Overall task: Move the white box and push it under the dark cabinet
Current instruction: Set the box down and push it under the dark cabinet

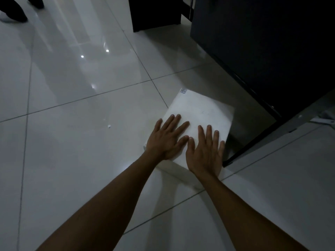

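Observation:
A flat white box (198,111) lies on the glossy tiled floor, turned at an angle, with a small label at its far corner. Its right edge sits in the shadow beside the dark cabinet (268,57), which fills the upper right. My left hand (167,138) rests palm down on the box's near left part, fingers spread. My right hand (205,151) lies flat beside it on the near right part, thumbs almost touching. Neither hand wraps around the box. The box's near edge is partly hidden by my hands.
A dark furniture leg or panel (155,13) stands at the back. A person's dark shoes (16,11) are at the top left. A small white crumb (109,126) lies on the tiles left of the box. A pale metal strip (308,116) runs along the cabinet's right side.

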